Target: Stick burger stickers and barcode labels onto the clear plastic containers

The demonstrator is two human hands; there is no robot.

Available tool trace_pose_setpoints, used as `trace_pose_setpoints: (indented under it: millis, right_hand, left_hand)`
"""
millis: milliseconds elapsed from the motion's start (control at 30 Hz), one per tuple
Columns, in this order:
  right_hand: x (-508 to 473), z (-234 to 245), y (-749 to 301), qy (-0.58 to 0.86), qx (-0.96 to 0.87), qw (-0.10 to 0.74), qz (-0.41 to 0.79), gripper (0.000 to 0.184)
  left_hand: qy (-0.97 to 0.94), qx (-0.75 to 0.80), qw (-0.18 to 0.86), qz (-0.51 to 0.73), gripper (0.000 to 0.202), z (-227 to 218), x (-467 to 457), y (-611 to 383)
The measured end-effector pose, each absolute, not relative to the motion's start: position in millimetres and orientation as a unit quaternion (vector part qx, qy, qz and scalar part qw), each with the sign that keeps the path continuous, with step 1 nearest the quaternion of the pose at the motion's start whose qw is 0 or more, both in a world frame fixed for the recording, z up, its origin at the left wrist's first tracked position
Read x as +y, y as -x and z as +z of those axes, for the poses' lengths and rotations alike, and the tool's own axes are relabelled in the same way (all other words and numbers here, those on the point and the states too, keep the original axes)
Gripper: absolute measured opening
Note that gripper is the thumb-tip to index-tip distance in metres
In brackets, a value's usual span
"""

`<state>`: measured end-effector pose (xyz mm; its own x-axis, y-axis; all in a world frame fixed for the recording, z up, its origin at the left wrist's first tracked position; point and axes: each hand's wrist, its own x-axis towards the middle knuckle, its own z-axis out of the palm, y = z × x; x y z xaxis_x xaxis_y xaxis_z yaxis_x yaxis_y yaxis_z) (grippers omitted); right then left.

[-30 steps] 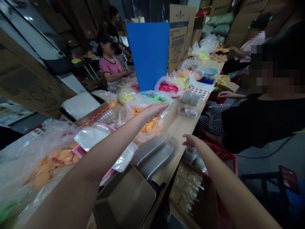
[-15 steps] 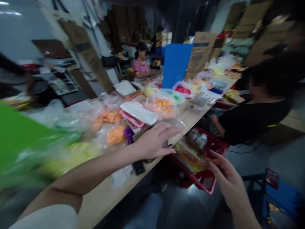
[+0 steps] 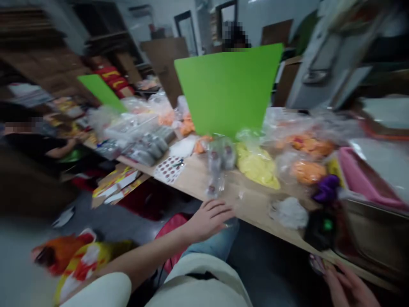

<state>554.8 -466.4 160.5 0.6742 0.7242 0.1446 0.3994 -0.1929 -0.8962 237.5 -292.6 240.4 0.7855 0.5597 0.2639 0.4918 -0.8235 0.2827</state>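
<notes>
At table edge (image 3: 255, 223), open left hand (image 3: 209, 221)

Pale wall (image 3: 162, 21), dark door frame (image 3: 180, 30) behind; shelving (image 3: 32, 55) left; grey floor (image 3: 105, 217) under wooden table (image 3: 194, 179).

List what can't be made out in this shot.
Head view:
Right hand: cut off by the bottom edge and blurred; whether it holds anything is unclear.
Dark object beside the purple item: blur hides what it is.
Person behind the green board: body hidden by the board.
Dotted sheet: too small to read.
</notes>
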Motion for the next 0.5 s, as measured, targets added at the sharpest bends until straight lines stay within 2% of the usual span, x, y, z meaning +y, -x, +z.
trace_pose_setpoints:
  millis: [133,233,333,500]
  right_hand:
    - [-400.7,160.4,-525.7,0.759,-0.393,0.492,0.165,0.057]
    - [-346.4,177.6,-499.4,0.774,-0.406,0.459,0.162,0.053]
    - [-287.3,188.8,-472.5,0.778,-0.427,0.416,0.199,0.05]
    - [-205.6,180.3,-432.8,0.741,-0.5,0.394,0.215,0.041]
  left_hand:
    - [-0.756,0.593,0.097,0.26,0.053,208.0,-260.9,-152.2]
    - [-0.574,0.767,0.096,0.271,0.05,176.5,-211.1,-114.0]
    - [-0.531,0.807,0.114,0.232,0.049,135.4,-147.9,-110.1]
    - [-0.56,0.795,0.191,0.136,0.047,73.5,-78.3,-124.0]
